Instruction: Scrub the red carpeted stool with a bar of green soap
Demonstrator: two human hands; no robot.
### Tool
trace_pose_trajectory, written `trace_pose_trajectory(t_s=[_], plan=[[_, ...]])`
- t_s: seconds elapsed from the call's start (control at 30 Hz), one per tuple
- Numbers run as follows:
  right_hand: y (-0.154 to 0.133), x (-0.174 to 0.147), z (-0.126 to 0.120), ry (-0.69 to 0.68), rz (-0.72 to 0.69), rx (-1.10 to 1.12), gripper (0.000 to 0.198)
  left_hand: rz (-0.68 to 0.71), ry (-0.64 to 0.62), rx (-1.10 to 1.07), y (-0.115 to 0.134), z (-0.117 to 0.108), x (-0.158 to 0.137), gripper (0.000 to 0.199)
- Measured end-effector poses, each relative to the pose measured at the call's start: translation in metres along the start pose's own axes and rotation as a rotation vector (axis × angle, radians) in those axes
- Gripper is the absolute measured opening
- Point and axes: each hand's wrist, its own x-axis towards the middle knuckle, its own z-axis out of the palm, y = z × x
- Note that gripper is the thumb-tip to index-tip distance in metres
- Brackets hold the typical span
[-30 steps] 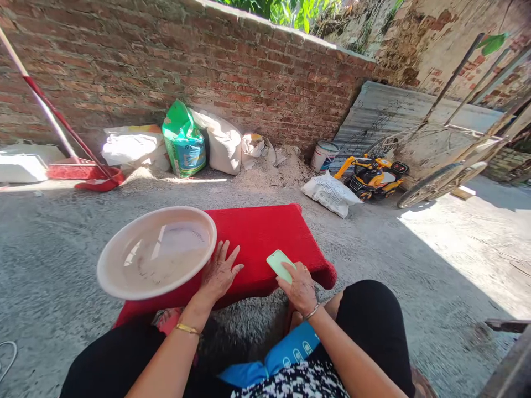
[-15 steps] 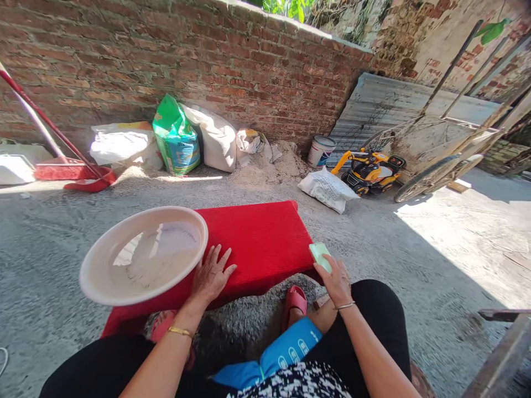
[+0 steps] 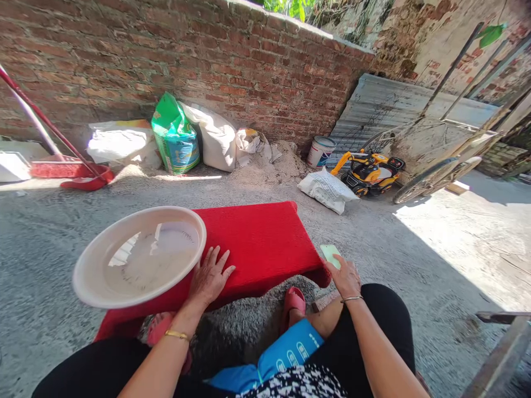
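We see the two hands well apart: the left hand (image 3: 211,278) lies with its fingers spread on the red-covered bench (image 3: 259,235), while the right hand (image 3: 346,278) is clamped on a pale green phone (image 3: 330,255), just by the right end of the bench. We cannot tell whether the left hand touches the wide basin (image 3: 93,273) close beside it; the basin rests on the bench's left part, with clear water inside. We notice a gold bracelet (image 3: 177,335) on the left wrist and a silver bracelet (image 3: 352,299) on the right. Nearer us, a blue printed bag (image 3: 292,347) lies by the lap, and a pink sandal (image 3: 295,300) shows below the bench. Beyond, on the ground, we find a white sack (image 3: 327,189), a yellow toy excavator (image 3: 375,172) and, by the brick wall (image 3: 207,72), a green bag (image 3: 177,141).
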Motion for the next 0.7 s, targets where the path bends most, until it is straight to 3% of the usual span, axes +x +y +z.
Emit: trace_pose_trajectory(t_s=[0.07,0.13,0.3,0.43,0.53,0.7], plan=[[0.005,0.007,-0.006,0.015,-0.011,0.018,0.05,-0.003,0.006,-0.004,0.0,0.001,0.0,0.051],[-0.007,0.007,-0.006,0.008,-0.135,0.05,0.047,-0.005,0.014,-0.002,-0.001,0.003,0.0,0.051],[-0.072,-0.018,0.008,0.0,-0.513,0.068,0.044,0.002,0.029,0.03,-0.003,0.005,-0.001,0.051],[-0.101,-0.034,0.021,-0.039,-0.66,0.048,0.044,0.009,0.043,0.049,-0.004,0.004,-0.002,0.05],[-0.083,-0.022,0.025,-0.052,-0.597,0.03,0.044,0.013,0.04,0.037,-0.004,0.003,-0.003,0.049],[-0.014,0.023,0.022,0.037,-0.205,-0.046,0.047,-0.001,0.024,0.039,-0.002,0.002,-0.004,0.049]])
